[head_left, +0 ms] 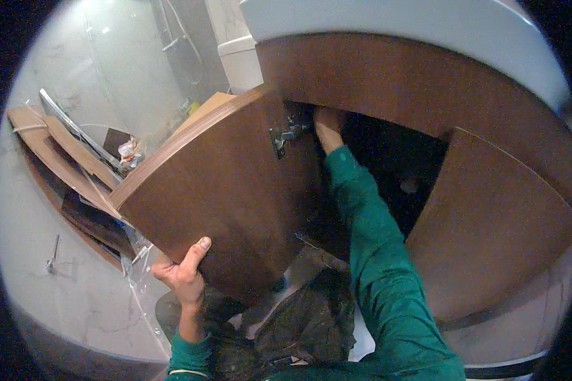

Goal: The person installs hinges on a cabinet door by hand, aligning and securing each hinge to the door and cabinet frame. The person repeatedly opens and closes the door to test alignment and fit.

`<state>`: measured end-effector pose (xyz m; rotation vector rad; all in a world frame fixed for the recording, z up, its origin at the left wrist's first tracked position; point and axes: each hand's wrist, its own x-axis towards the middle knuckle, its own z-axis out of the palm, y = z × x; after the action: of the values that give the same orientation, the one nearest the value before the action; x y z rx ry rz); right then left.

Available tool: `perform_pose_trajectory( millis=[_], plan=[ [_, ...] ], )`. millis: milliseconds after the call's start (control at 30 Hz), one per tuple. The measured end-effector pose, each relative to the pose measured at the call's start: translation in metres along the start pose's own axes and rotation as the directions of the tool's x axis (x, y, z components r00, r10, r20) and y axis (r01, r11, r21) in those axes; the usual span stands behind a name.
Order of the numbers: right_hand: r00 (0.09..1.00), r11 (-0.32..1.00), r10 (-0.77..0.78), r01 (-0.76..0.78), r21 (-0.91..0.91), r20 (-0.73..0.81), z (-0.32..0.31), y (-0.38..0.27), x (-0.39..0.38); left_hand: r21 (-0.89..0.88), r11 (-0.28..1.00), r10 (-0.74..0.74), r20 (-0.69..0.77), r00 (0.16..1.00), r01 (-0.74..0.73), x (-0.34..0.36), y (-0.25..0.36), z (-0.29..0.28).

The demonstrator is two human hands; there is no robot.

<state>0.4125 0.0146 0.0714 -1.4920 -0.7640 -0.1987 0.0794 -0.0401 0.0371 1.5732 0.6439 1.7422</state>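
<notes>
A brown wooden cabinet door [222, 190] stands swung open under a white basin [413, 28]. My left hand [183, 272] grips the door's lower edge, thumb on the inner face. My right hand [328, 130], in a green sleeve, reaches up into the dark cabinet opening beside the metal hinge [284, 134] at the door's top corner. Its fingers are hidden by the cabinet front, so what they hold does not show. A second brown door [489, 222] hangs open on the right.
Wooden boards [63, 159] and a metal rail lie stacked on the grey marble floor at the left. A small metal tool [52, 254] lies on the floor. A white toilet [241, 60] and a shower hose stand behind. A dark cloth [311, 317] covers my lap.
</notes>
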Motion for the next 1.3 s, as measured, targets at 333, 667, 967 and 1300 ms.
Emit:
perform_pose_trajectory(
  millis=[333, 667, 967, 1300],
  plan=[
    [0.965, 0.885, -0.062, -0.065, 0.462, 0.254, -0.01, 0.011, -0.069, 0.019, 0.996, 0.086, -0.008, 0.996, -0.086, -0.009, 0.001, 0.0],
    [0.987, 0.947, 0.103, -0.135, 0.293, 0.123, -0.051, 0.087, -0.124, 0.175, 0.984, 0.036, 0.007, 0.999, -0.037, 0.001, -0.012, -0.005],
    [0.878, 0.789, 0.228, -0.42, 0.449, 0.421, -0.047, 0.191, -0.295, 0.089, 0.996, 0.007, -0.015, 1.0, -0.006, 0.011, -0.011, -0.009],
    [0.754, 0.685, 0.492, -0.644, 0.341, 0.435, 0.006, 0.211, -0.324, 0.297, 0.914, 0.266, 0.079, 0.961, -0.278, 0.017, -0.017, -0.01]
  ],
)
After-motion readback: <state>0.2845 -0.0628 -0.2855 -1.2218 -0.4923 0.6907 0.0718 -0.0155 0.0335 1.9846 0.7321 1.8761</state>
